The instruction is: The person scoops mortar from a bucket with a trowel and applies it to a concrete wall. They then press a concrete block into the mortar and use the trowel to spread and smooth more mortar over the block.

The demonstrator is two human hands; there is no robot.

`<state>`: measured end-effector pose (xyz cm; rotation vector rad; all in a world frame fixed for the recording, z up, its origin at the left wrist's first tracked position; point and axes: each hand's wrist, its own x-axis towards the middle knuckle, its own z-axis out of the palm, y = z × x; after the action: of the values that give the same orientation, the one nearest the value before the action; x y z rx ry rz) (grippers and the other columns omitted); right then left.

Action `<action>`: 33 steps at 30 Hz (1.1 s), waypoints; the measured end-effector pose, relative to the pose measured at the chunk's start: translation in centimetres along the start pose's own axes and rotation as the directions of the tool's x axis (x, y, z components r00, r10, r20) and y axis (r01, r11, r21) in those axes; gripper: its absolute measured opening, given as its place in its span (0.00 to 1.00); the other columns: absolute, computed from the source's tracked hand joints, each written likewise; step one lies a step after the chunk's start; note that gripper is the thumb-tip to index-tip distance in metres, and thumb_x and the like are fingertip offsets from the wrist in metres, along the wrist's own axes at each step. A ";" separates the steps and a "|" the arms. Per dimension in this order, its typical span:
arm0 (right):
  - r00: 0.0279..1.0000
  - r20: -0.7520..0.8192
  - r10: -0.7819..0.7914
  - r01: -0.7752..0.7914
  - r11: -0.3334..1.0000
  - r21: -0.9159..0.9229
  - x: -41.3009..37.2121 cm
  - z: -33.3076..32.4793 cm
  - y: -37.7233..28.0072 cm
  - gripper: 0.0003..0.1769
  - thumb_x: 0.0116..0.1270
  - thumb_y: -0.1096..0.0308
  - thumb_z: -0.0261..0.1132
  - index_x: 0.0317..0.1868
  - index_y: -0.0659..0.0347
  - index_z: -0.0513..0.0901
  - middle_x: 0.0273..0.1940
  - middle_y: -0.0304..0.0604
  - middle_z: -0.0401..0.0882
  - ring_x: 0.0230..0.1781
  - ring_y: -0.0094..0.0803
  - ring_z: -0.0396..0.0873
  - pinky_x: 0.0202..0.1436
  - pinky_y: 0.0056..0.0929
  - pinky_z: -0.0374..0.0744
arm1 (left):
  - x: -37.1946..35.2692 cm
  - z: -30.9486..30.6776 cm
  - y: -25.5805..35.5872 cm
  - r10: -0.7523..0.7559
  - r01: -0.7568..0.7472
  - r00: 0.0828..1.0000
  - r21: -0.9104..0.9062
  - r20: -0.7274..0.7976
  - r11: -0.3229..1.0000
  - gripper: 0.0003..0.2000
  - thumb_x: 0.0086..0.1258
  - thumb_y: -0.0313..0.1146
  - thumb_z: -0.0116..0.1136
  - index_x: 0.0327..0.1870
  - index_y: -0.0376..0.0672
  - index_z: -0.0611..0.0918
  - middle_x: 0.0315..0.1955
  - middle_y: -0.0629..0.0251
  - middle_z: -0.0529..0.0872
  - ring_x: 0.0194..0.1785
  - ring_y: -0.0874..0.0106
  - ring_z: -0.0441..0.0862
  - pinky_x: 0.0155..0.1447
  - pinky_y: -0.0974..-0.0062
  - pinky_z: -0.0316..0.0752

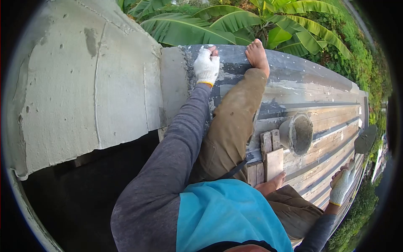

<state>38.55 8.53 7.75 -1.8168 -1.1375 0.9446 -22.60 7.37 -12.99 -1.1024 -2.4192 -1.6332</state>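
Big plastered wall [84, 84] way left of the bucket [298, 133]. Trowel [365, 139] just right of bucket, gripped in right hand [342, 185] below it. Left hand [206, 65] up-left of bucket, pressed flat on wall's edge, clutching nothing.

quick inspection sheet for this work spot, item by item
surface: wooden planks, smeared grey; person stands on them barefoot
job's things: bucket holding grey mortar, on the planks; trowel; plastered wall
clutter: wood scraps beside the bucket
hands: left hand, gloved, on the wall's edge; right hand, gloved, holds the trowel
cables: nothing seen but a dark strap at the leg
surroundings: banana plants, greenery below
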 end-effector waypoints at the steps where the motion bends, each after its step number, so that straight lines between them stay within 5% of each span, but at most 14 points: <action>1: 0.999 -0.013 -0.034 0.033 0.997 -0.068 -1.0 1.3 -0.7 0.21 0.74 0.64 0.58 0.65 0.55 0.71 0.31 0.33 0.72 0.19 0.20 0.69 0.20 0.23 0.72 | -0.6 -0.4 1.2 0.025 -0.022 1.000 0.147 -0.015 0.989 0.17 0.66 0.38 0.66 0.55 0.49 0.85 0.49 0.51 0.86 0.52 0.52 0.84 0.58 0.59 0.77; 3: 0.994 0.108 0.030 0.003 0.955 -0.295 0.2 1.2 -0.6 0.16 0.70 0.66 0.57 0.56 0.58 0.73 0.33 0.34 0.72 0.20 0.19 0.71 0.20 0.22 0.71 | -1.5 -0.6 1.4 0.351 -0.322 0.934 0.271 -0.066 0.907 0.19 0.64 0.31 0.65 0.58 0.46 0.84 0.51 0.52 0.87 0.52 0.54 0.84 0.66 0.59 0.70; 4: 0.984 0.172 0.050 0.054 0.834 -0.550 0.1 2.0 -1.8 0.15 0.68 0.64 0.57 0.52 0.62 0.73 0.31 0.41 0.73 0.23 0.31 0.74 0.27 0.33 0.76 | -2.0 -1.3 1.5 0.136 -0.151 0.987 0.192 0.090 0.970 0.17 0.64 0.30 0.65 0.56 0.46 0.86 0.47 0.55 0.88 0.50 0.56 0.84 0.67 0.60 0.70; 6: 0.922 0.370 -0.111 0.377 0.470 -0.798 3.1 1.0 1.2 0.20 0.65 0.57 0.57 0.50 0.65 0.74 0.40 0.64 0.81 0.47 0.62 0.79 0.55 0.49 0.75 | -2.6 -1.6 -0.1 -0.028 0.009 0.993 0.168 0.116 0.986 0.16 0.65 0.35 0.67 0.54 0.44 0.86 0.40 0.60 0.90 0.47 0.59 0.85 0.72 0.56 0.62; 8: 0.926 0.361 0.113 0.312 0.312 -0.897 4.2 2.9 1.9 0.19 0.66 0.56 0.56 0.49 0.61 0.79 0.49 0.62 0.83 0.54 0.59 0.80 0.57 0.51 0.75 | -3.2 -2.7 2.5 0.302 -0.235 0.953 0.534 -0.040 0.812 0.20 0.64 0.39 0.70 0.55 0.42 0.85 0.44 0.57 0.89 0.51 0.58 0.84 0.74 0.54 0.59; 9: 0.916 0.363 0.172 0.323 0.221 -0.920 4.2 4.0 2.3 0.21 0.66 0.53 0.57 0.52 0.58 0.78 0.51 0.59 0.83 0.55 0.58 0.80 0.58 0.50 0.75 | -3.1 -3.2 2.6 0.264 -0.219 0.965 0.514 -0.014 0.829 0.22 0.64 0.42 0.71 0.56 0.42 0.85 0.48 0.55 0.87 0.54 0.56 0.82 0.72 0.54 0.61; 11: 0.854 0.429 0.294 0.379 0.214 -0.900 5.6 5.8 4.7 0.24 0.66 0.51 0.58 0.58 0.55 0.75 0.55 0.58 0.83 0.57 0.57 0.80 0.60 0.48 0.76 | -3.4 -4.4 3.6 0.235 -0.213 0.972 0.496 0.019 0.842 0.23 0.64 0.44 0.71 0.57 0.41 0.84 0.52 0.52 0.85 0.57 0.55 0.80 0.70 0.55 0.63; 13: 0.831 0.438 0.345 0.415 0.140 -0.899 7.0 8.1 7.4 0.26 0.67 0.55 0.58 0.63 0.54 0.76 0.56 0.56 0.83 0.60 0.54 0.80 0.62 0.47 0.77 | -3.6 -6.2 5.4 -0.229 0.183 0.961 0.264 0.156 0.947 0.21 0.67 0.42 0.69 0.56 0.39 0.84 0.53 0.50 0.84 0.60 0.53 0.77 0.66 0.56 0.68; 14: 0.831 0.435 0.347 0.410 0.148 -0.900 7.7 9.0 9.0 0.26 0.67 0.55 0.58 0.63 0.54 0.76 0.56 0.56 0.83 0.60 0.54 0.80 0.62 0.47 0.77 | -4.1 -7.1 6.2 -0.222 0.175 0.961 0.266 0.162 0.948 0.21 0.67 0.42 0.69 0.56 0.39 0.84 0.53 0.50 0.84 0.60 0.53 0.77 0.66 0.56 0.68; 16: 0.847 0.407 0.343 0.413 0.060 -0.909 8.9 10.2 11.3 0.25 0.68 0.57 0.56 0.64 0.53 0.78 0.57 0.54 0.83 0.60 0.51 0.80 0.63 0.46 0.78 | -5.9 -8.8 7.8 0.395 -0.368 0.918 0.436 0.032 0.821 0.16 0.71 0.38 0.66 0.51 0.36 0.85 0.44 0.52 0.87 0.56 0.54 0.79 0.61 0.56 0.72; 23: 0.864 0.409 0.294 0.348 0.239 -0.907 9.5 13.5 16.2 0.21 0.68 0.55 0.57 0.55 0.56 0.84 0.56 0.53 0.84 0.59 0.49 0.82 0.62 0.47 0.79 | -16.4 -20.8 7.4 0.524 -0.530 0.844 0.315 0.113 0.787 0.10 0.74 0.33 0.59 0.46 0.34 0.84 0.38 0.56 0.84 0.45 0.58 0.77 0.51 0.60 0.73; 26: 0.835 0.482 0.267 0.419 0.261 -0.870 9.5 12.4 16.0 0.20 0.66 0.54 0.59 0.52 0.55 0.85 0.52 0.53 0.86 0.56 0.50 0.83 0.61 0.46 0.79 | -22.0 -25.5 4.1 0.037 0.000 0.994 0.332 -0.105 0.943 0.15 0.79 0.40 0.51 0.48 0.36 0.83 0.36 0.59 0.81 0.41 0.63 0.75 0.48 0.64 0.71; 28: 0.827 0.514 0.226 0.439 0.313 -0.843 9.9 11.8 17.2 0.20 0.65 0.53 0.60 0.50 0.56 0.86 0.49 0.54 0.86 0.55 0.50 0.83 0.60 0.46 0.79 | -25.4 -28.7 1.5 -0.232 0.297 0.947 0.327 -0.224 0.897 0.19 0.81 0.45 0.46 0.49 0.38 0.82 0.34 0.60 0.79 0.39 0.66 0.73 0.45 0.67 0.70; 33: 0.785 0.573 0.236 0.475 0.365 -0.801 10.3 12.9 18.8 0.23 0.65 0.51 0.59 0.51 0.57 0.87 0.51 0.55 0.86 0.55 0.53 0.83 0.61 0.47 0.79 | -21.4 -17.3 3.8 -0.267 0.335 0.923 0.233 -0.278 0.913 0.13 0.80 0.38 0.43 0.45 0.40 0.79 0.35 0.61 0.82 0.41 0.64 0.78 0.47 0.65 0.72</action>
<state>37.15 15.38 -16.26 -2.2279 -2.6672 0.8452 -10.53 -17.54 -10.35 -0.4742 -2.6404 -1.3347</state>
